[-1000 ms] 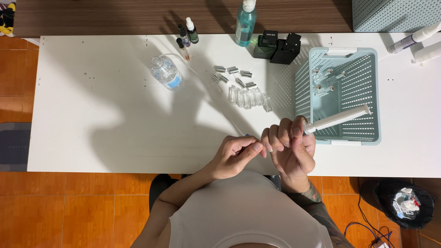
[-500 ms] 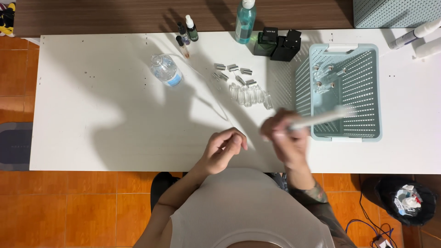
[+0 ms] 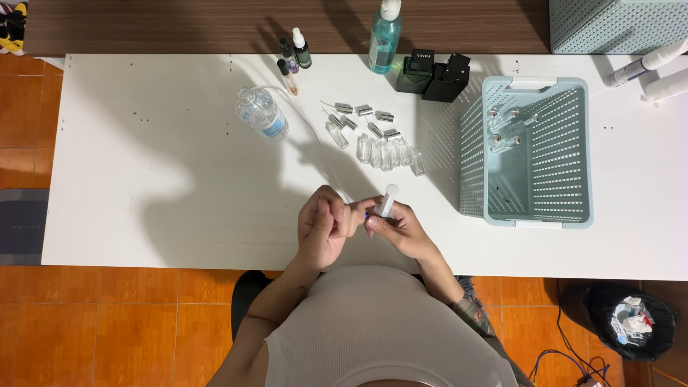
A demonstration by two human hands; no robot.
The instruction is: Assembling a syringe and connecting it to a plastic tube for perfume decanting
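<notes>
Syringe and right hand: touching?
Touching. The head view shows the right hand with its fingers wrapped around the lower part of the white syringe, which stands up out of the grip; the left hand meets it at the fingertips.

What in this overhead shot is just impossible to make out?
- Left hand: its curled fingers hide whatever it pinches.
- White tube in the right hand: its lower end is covered by fingers.
- Small vials: too small to tell whether filled.
- Basket: the few items inside are too small to identify.
</notes>
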